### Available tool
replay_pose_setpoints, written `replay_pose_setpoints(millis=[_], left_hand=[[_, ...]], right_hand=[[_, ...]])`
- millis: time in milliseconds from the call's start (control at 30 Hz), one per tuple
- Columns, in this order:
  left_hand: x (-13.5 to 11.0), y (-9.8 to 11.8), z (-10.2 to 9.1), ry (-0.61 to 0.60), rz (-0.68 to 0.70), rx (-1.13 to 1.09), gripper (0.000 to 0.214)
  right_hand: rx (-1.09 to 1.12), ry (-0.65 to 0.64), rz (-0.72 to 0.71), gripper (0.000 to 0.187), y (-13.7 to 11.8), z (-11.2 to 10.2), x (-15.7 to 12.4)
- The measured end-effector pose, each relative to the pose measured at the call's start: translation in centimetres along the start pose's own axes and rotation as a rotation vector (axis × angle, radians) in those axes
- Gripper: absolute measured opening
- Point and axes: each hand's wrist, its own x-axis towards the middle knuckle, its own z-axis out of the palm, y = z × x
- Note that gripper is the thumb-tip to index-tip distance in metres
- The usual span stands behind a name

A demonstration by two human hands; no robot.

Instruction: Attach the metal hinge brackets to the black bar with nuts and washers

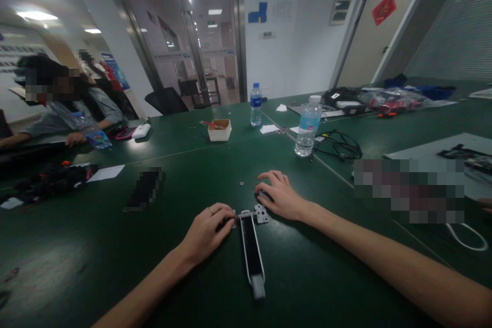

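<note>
A metal hinge-like assembly [251, 248] lies on the green table in front of me. It has a long black bar in a pale frame, a grey block at the near end and a crosswise pin at the far end. My left hand [213, 225] is closed, thumb and fingers pinching the left end of that pin, where a bracket is mostly covered. A bracket plate with holes [262, 214] shows at the right end. Just beyond this plate is my right hand [280, 196], fingers apart and bent, holding nothing visible. A small washer-like ring [242, 183] lies farther out.
A small white box [219, 130] and two water bottles [255, 105] [307, 127] stand farther back. A black cable [340, 146] is coiled at right. A dark, blurred flat object [144, 189] lies at left. Another person [77, 97] sits at the far left.
</note>
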Motion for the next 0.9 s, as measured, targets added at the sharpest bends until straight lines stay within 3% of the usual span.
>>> replay_pose_setpoints(millis=[233, 433, 633, 900], left_hand=[[-0.1, -0.2, 0.0, -0.009, -0.015, -0.011, 0.017], [-0.1, 0.1, -0.2, -0.014, -0.018, -0.022, 0.016], [0.0, 0.0, -0.1, -0.009, -0.011, 0.008, 0.016], [0.2, 0.3, -0.2, 0.011, 0.014, -0.003, 0.014]], right_hand=[[0.121, -0.022, -0.004, 0.009, 0.0, -0.1, 0.0], [0.262, 0.079, -0.118, 0.006, -0.1, -0.3, -0.3], [0.438, -0.012, -0.279, 0.006, -0.7, -0.9, -0.8], [0.48, -0.068, -0.323, 0.01, -0.5, -1.3, -1.2]])
